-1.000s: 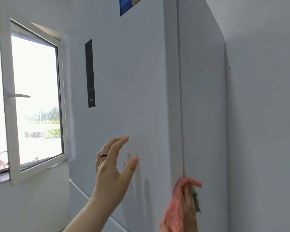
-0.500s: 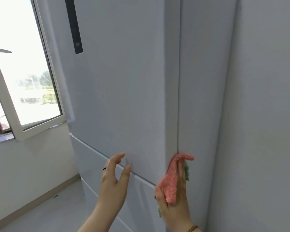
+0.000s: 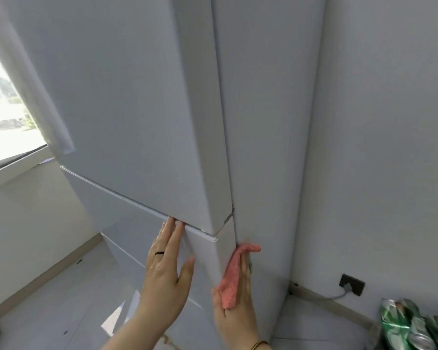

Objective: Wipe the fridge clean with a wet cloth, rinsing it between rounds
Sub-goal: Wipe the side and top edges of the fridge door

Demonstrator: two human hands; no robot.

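Standing rigid and heavy, the fridge (image 3: 200, 137) has smooth, hard faces. Judged from its build, it will not shift under wiping pressure, so it needs flat contact, not a grip.

The left hand (image 3: 166, 271) lies flat on the drawer front (image 3: 127, 223). Its fingers (image 3: 171, 236) are straight and close together, tips at the seam under the upper door (image 3: 116, 84), thumb spread toward the corner.

The right hand (image 3: 238, 301) presses the cloth (image 3: 232, 276) against the side panel (image 3: 263, 147), fingers straight and together; the thumb is hidden.

The pink cloth lies between those fingers and the panel, one end folded over beyond the fingertips, the other bunched at the palm. It appears soft, light and limp. Hold it under a flat palm, across its middle, to prevent bunching or slipping.
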